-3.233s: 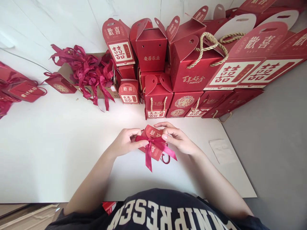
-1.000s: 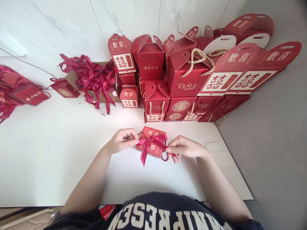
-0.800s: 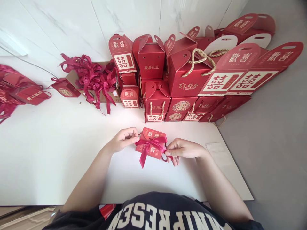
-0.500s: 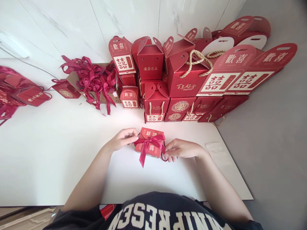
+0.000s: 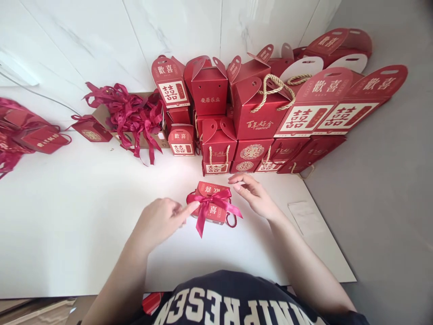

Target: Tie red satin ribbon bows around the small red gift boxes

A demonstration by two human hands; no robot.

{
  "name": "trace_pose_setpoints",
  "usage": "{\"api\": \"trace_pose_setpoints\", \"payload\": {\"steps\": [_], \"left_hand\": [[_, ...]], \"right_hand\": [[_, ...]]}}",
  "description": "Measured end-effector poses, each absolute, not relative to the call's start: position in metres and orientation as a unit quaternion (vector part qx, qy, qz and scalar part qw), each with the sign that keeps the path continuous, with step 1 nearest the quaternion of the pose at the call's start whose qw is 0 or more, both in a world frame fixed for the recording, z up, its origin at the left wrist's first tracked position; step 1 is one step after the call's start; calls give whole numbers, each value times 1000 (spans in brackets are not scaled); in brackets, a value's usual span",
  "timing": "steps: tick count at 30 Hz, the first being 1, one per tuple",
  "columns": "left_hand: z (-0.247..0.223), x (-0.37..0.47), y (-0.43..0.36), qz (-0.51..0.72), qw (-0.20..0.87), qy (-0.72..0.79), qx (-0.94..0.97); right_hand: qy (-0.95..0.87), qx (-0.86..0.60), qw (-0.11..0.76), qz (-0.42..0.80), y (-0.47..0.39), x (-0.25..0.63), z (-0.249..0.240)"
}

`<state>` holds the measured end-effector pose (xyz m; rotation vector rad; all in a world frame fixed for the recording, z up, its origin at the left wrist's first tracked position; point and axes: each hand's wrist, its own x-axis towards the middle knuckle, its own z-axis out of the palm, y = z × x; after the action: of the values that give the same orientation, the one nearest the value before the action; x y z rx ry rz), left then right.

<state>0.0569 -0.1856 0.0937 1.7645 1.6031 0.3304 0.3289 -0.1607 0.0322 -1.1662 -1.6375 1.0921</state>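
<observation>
A small red box (image 5: 216,215) with gold lettering lies on the white table in front of me. Across its top is a pink satin ribbon (image 5: 214,198) tied in a bow, with one tail hanging toward me and another pointing right. A dark red cord loop (image 5: 231,220) sticks out at the box's right side. My left hand (image 5: 164,220) is at the box's left edge, its extended finger by the bow's left loop. My right hand (image 5: 252,193) is off the box's upper right, fingers apart, with nothing in it.
Stacked red gift boxes (image 5: 253,126) with rope handles stand along the back and right. A cardboard box (image 5: 154,138) overflows with pink ribbons (image 5: 131,113). More ribboned boxes (image 5: 43,135) sit at far left. A flat pale sheet (image 5: 304,216) lies at right.
My right hand has let go of the ribbon's right side and moved up. My left hand has shifted down and its finger now points at the bow. The right ribbon tail now lies outward.
</observation>
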Motion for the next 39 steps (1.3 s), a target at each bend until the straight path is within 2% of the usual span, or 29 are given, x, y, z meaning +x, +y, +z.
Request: {"api": "trace_pose_setpoints", "payload": {"steps": [3, 5, 8, 12, 19, 23, 27, 34, 39], "left_hand": [[84, 65, -207, 93, 491, 609, 616], [70, 70, -213, 149, 560, 582, 570], [52, 72, -210, 234, 601, 565, 515], [45, 68, -202, 289, 609, 552, 491], [41, 71, -204, 291, 623, 518, 509], [39, 72, -204, 293, 624, 513, 512], [39, 71, -202, 290, 620, 518, 513], [37, 71, -203, 292, 616, 510, 525], [34, 71, -201, 304, 603, 491, 550]], "right_hand": [[-679, -412, 404, 453, -162, 322, 34], [-694, -385, 397, 461, -164, 319, 38], [-712, -341, 383, 480, -167, 316, 48], [-702, -340, 402, 479, -167, 313, 55], [-725, -343, 360, 476, -164, 319, 51], [-683, -387, 398, 475, -164, 321, 49], [-682, -411, 374, 476, -164, 324, 49], [-649, -325, 374, 577, -159, 322, 47], [-591, -326, 400, 620, -151, 318, 39]]}}
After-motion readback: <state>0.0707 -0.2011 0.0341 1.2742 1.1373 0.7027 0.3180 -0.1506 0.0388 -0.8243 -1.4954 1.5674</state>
